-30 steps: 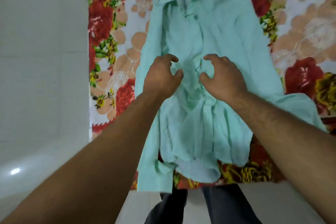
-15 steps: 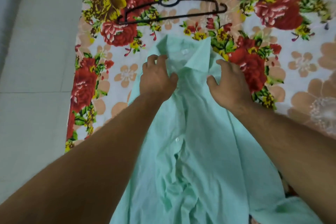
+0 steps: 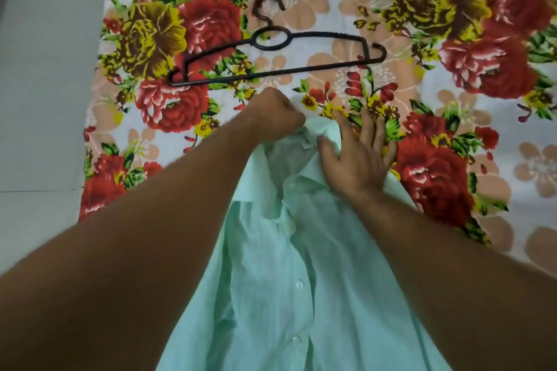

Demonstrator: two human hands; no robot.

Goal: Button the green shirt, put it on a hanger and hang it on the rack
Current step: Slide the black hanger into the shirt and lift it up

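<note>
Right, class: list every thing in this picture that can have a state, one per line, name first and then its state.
green shirt: lying flat, front up, two buttons showing, collar open
hanger: empty, flat on the sheet beyond the collar
left hand: closed on the collar edge
right hand: open, fingers spread, pressing the collar
floral sheet: spread out under everything

shirt (image 3: 289, 280) hem cut off; left hand (image 3: 275, 113) fingertips hidden.

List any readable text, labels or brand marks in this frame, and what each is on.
No readable text anywhere.
Green shirt: small pale tag inside the collar, too blurred to read.
Black hanger: no markings visible.
Floral sheet: pattern only, no writing.
</note>
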